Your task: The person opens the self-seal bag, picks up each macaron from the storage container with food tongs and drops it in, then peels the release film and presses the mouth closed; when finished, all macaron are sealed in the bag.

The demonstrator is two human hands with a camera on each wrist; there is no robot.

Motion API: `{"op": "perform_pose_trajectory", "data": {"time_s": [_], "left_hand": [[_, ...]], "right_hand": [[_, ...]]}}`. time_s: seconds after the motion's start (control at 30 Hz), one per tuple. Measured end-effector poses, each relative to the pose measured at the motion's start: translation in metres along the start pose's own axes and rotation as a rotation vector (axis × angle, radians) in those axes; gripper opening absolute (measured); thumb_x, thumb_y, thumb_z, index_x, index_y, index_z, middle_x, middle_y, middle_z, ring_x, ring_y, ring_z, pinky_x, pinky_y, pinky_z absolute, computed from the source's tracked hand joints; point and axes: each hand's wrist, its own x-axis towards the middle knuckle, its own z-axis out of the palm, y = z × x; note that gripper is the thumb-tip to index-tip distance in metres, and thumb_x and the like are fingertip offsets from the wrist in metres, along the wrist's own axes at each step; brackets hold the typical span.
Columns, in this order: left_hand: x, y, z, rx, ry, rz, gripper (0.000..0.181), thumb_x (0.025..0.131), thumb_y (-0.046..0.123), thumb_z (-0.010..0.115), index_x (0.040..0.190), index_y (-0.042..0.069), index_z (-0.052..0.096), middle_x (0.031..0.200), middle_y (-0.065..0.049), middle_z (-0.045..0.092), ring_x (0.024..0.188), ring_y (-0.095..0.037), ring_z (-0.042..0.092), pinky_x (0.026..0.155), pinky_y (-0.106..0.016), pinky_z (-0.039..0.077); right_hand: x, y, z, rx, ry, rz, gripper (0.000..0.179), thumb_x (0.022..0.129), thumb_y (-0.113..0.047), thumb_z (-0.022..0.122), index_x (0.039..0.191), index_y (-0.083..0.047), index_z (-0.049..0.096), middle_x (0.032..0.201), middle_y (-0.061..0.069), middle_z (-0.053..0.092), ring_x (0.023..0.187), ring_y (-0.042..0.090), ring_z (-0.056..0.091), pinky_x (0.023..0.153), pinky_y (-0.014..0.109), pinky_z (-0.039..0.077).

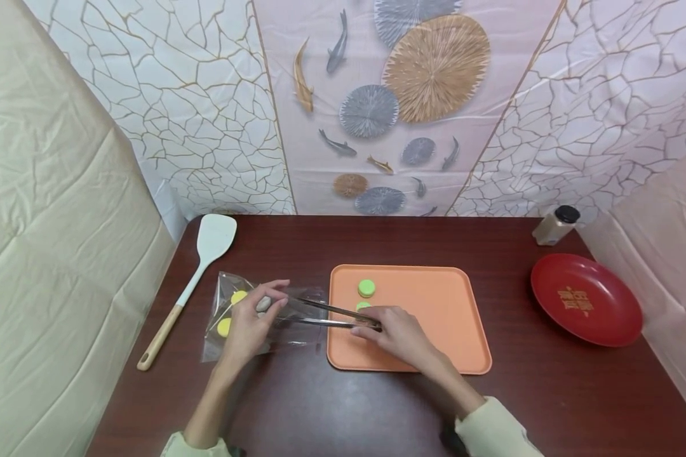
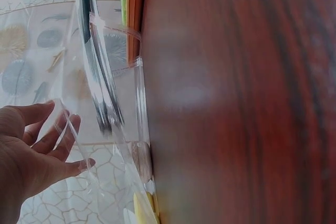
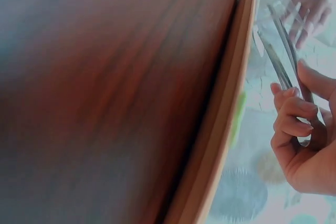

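Note:
My left hand (image 1: 250, 320) holds up the upper film of a clear plastic bag (image 1: 305, 330), its fingers spread along the film (image 2: 79, 145). Inside the bag lie two yellow macarons (image 1: 224, 327) and a greyish-beige macaron (image 2: 140, 160), partly behind the left hand in the head view. My right hand (image 1: 400, 333) grips metal tongs (image 1: 331, 316) over the tray. The tongs point left, their tips apart among the bag's film and close to the beige macaron. Two green macarons (image 1: 366, 288) sit on an orange tray (image 1: 434, 311), the nearer one partly covered by the right hand.
A white spatula (image 1: 216, 235) with a wooden handle lies left of the bag. To the right of the tray is a red plate (image 1: 585, 299) with gold characters. Behind the plate stands a black-capped jar (image 1: 556, 225). Patterned cloth hangs along the table's back edge.

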Motion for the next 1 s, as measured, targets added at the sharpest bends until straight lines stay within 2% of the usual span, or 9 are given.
{"op": "perform_pose_trajectory", "data": {"time_s": [0.13, 0.3, 0.53, 0.63, 0.73, 1.0], "left_hand": [[0.000, 0.000, 0.000, 0.010, -0.001, -0.002, 0.006, 0.097, -0.006, 0.078, 0.101, -0.002, 0.076, 0.133, -0.016, 0.078, 0.135, -0.040, 0.069, 0.109, -0.002, 0.037], [0.001, 0.000, 0.000, 0.010, -0.001, 0.005, 0.006, 0.097, -0.005, 0.078, 0.102, -0.004, 0.076, 0.133, -0.017, 0.078, 0.135, -0.041, 0.069, 0.109, -0.002, 0.037], [0.002, -0.002, -0.001, -0.003, 0.012, 0.030, 0.006, 0.100, 0.002, 0.079, 0.100, -0.003, 0.076, 0.131, -0.017, 0.079, 0.133, -0.041, 0.070, 0.109, -0.004, 0.040], [0.002, -0.001, 0.000, -0.012, 0.019, 0.034, 0.004, 0.098, -0.003, 0.079, 0.098, -0.002, 0.075, 0.130, -0.017, 0.079, 0.131, -0.042, 0.070, 0.108, -0.003, 0.040], [0.002, 0.000, 0.001, -0.020, 0.027, 0.036, 0.010, 0.095, -0.010, 0.078, 0.097, -0.001, 0.075, 0.129, -0.018, 0.080, 0.130, -0.042, 0.071, 0.107, -0.003, 0.040], [0.000, 0.004, 0.001, -0.015, 0.007, -0.022, 0.007, 0.096, -0.008, 0.078, 0.100, -0.003, 0.075, 0.132, -0.013, 0.079, 0.132, -0.036, 0.071, 0.102, -0.004, 0.043]], "right_hand": [[-0.023, 0.012, -0.017, -0.037, 0.034, 0.040, 0.015, 0.096, -0.029, 0.086, 0.100, -0.017, 0.079, 0.072, -0.016, 0.054, 0.065, -0.001, 0.043, 0.061, 0.022, 0.038], [-0.050, 0.033, -0.041, -0.035, 0.121, 0.074, 0.029, 0.091, -0.022, 0.090, 0.115, -0.007, 0.082, 0.076, -0.014, 0.060, 0.069, -0.001, 0.048, 0.064, 0.023, 0.042], [-0.077, 0.060, -0.066, -0.025, 0.121, 0.133, 0.028, 0.090, -0.018, 0.091, 0.115, -0.009, 0.081, 0.076, -0.014, 0.056, 0.069, -0.001, 0.049, 0.065, 0.023, 0.041], [-0.084, 0.069, -0.070, -0.040, 0.129, 0.118, 0.029, 0.088, -0.018, 0.092, 0.114, -0.011, 0.082, 0.077, -0.016, 0.057, 0.070, -0.002, 0.050, 0.066, 0.024, 0.042], [-0.089, 0.078, -0.071, -0.058, 0.131, 0.103, 0.028, 0.087, -0.020, 0.093, 0.112, -0.013, 0.082, 0.077, -0.018, 0.056, 0.070, -0.004, 0.049, 0.065, 0.024, 0.041], [-0.096, 0.090, -0.068, -0.124, 0.121, 0.114, 0.027, 0.088, -0.026, 0.093, 0.113, -0.019, 0.084, 0.077, -0.021, 0.055, 0.072, -0.005, 0.048, 0.065, 0.026, 0.040]]}}
